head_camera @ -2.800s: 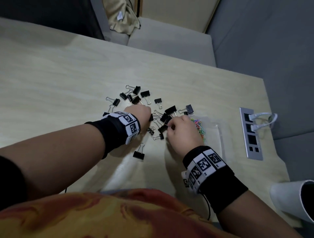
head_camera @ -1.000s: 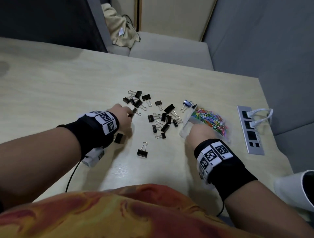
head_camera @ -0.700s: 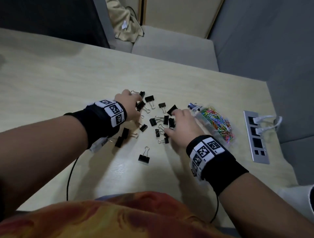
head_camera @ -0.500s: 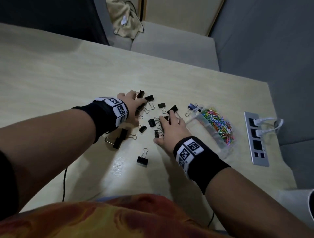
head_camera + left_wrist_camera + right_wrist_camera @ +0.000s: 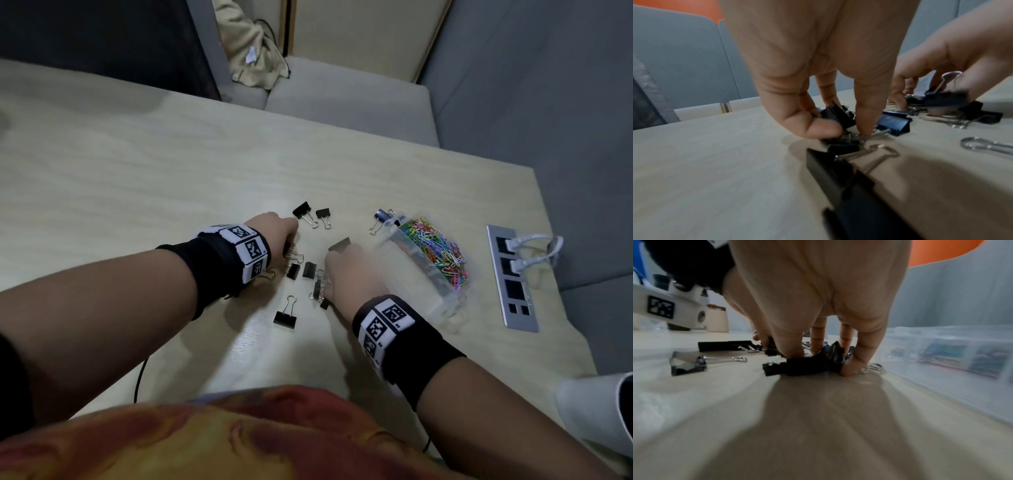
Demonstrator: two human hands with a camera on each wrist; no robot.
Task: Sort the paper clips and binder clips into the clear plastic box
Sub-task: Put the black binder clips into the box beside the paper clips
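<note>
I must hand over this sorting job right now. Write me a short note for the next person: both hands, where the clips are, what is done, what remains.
Left hand: fingers curled, pinching black binder clips on the table.
Right hand: fingers curled round a bunch of binder clips beside the clear plastic box.
Done: coloured paper clips are in the box.
Left: the binder clips, all out of the box as far as I can see. Two lie at the far side, one near you, one against the box's far corner.

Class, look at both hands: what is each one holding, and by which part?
Left hand pinches a black binder clip by its body; right hand gathers several black clips by their bodies.
</note>
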